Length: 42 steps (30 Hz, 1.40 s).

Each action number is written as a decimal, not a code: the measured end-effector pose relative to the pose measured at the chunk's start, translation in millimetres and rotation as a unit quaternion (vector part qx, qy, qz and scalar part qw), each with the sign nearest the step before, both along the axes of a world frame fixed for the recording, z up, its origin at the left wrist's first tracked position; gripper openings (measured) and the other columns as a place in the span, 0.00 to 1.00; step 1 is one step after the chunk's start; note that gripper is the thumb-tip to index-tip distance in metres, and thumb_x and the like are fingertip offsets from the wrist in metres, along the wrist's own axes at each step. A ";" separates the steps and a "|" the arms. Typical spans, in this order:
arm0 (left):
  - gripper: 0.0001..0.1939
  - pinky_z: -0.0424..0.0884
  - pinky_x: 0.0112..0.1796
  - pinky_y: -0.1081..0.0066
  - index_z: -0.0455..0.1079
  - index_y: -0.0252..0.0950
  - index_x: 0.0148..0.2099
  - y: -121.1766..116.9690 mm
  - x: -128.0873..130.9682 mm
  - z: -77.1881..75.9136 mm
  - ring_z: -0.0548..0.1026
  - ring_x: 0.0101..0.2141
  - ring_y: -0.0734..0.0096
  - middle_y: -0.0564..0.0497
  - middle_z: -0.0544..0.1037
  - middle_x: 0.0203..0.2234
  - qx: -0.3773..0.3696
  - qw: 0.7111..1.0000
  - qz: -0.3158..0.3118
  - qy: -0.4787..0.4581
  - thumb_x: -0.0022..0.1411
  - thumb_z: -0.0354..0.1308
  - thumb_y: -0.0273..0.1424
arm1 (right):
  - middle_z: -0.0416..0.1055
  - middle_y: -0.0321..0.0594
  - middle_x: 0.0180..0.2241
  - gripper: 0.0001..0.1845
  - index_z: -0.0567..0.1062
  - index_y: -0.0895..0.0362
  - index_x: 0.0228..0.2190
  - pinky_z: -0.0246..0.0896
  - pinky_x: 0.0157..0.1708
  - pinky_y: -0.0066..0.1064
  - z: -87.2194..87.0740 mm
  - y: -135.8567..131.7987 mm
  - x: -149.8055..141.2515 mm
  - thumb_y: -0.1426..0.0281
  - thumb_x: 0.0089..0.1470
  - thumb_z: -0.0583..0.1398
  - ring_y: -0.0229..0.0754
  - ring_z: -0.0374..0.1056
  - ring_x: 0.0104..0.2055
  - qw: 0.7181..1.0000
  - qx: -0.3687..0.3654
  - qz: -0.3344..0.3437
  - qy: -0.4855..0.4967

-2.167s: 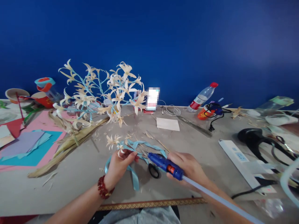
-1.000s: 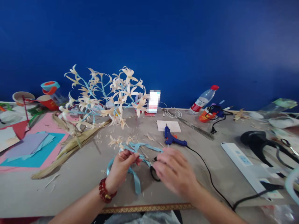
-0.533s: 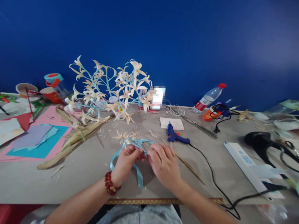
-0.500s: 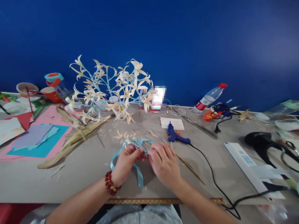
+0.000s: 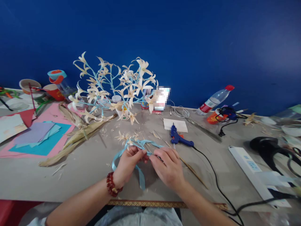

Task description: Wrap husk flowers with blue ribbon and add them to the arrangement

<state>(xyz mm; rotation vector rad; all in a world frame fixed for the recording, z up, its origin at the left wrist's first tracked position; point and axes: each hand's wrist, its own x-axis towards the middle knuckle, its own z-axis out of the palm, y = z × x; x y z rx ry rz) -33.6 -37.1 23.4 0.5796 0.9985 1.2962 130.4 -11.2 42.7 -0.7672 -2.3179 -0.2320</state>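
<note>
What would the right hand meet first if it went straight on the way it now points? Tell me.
The right hand would likely meet the left hand first; only the light-blue stem shows between their fingers. How their depths line up is hard to judge.

The person's hands (image 5: 168, 169) and forearms (image 5: 82, 201) are bare, apart from a bracelet (image 5: 110, 181) of shiny dark red beads with a gold-coloured piece (image 5: 115, 190) at the left wrist. A pale sleeve edge (image 5: 39, 222) shows, and mottled grey-blue clothing (image 5: 141, 217) covers the lap.
</note>
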 end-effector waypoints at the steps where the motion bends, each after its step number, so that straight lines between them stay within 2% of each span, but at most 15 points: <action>1: 0.11 0.71 0.30 0.74 0.72 0.34 0.25 -0.2 0.0 -0.1 0.73 0.22 0.74 0.53 0.78 0.19 0.002 1.000 0.001 0.006 0.52 0.67 0.34 | 0.75 0.38 0.32 0.06 0.77 0.53 0.30 0.56 0.43 0.35 0.5 -0.4 0.0 0.76 0.56 0.61 0.42 0.67 0.39 1.000 -0.001 0.000 0.001; 15: 0.10 0.70 0.30 0.72 0.75 0.36 0.22 -1.6 1.6 10.0 0.74 0.22 0.70 0.51 0.78 0.17 0.036 0.988 0.021 0.150 0.53 0.64 0.33 | 0.76 0.36 0.30 0.06 0.74 0.55 0.28 0.58 0.42 0.35 0.7 -0.9 1.9 0.77 0.55 0.61 0.41 0.67 0.35 0.999 -0.020 0.005 0.037; 26: 0.11 0.70 0.29 0.72 0.75 0.35 0.23 -4.6 -1.5 3.3 0.75 0.23 0.68 0.51 0.78 0.18 0.066 0.966 0.024 0.250 0.55 0.61 0.34 | 0.72 0.38 0.30 0.06 0.72 0.55 0.29 0.59 0.38 0.37 -3.0 5.5 4.5 0.77 0.53 0.61 0.43 0.66 0.35 0.984 -0.126 0.044 0.120; 32: 0.10 0.71 0.28 0.73 0.75 0.34 0.25 -6.0 -1.4 0.7 0.76 0.23 0.68 0.50 0.80 0.19 0.071 0.960 0.018 0.270 0.55 0.62 0.33 | 0.71 0.38 0.30 0.05 0.71 0.54 0.29 0.58 0.41 0.39 0.3 6.3 4.5 0.77 0.52 0.60 0.44 0.67 0.35 0.961 -0.215 0.050 0.166; 36: 0.10 0.72 0.29 0.72 0.76 0.34 0.26 -6.8 -1.2 -0.3 0.77 0.25 0.67 0.49 0.80 0.21 0.076 0.962 0.001 0.264 0.56 0.61 0.34 | 0.71 0.38 0.32 0.03 0.71 0.54 0.28 0.58 0.40 0.38 1.6 9.0 6.0 0.74 0.52 0.60 0.45 0.67 0.37 0.939 -0.286 0.049 0.182; 42: 0.06 0.73 0.30 0.73 0.76 0.34 0.30 -8.1 -1.9 2.1 0.77 0.26 0.67 0.50 0.81 0.23 0.101 0.954 0.016 0.282 0.56 0.62 0.32 | 0.70 0.39 0.33 0.03 0.72 0.55 0.27 0.59 0.41 0.36 10.5 12.1 7.8 0.71 0.53 0.62 0.45 0.67 0.39 0.901 -0.381 0.049 0.200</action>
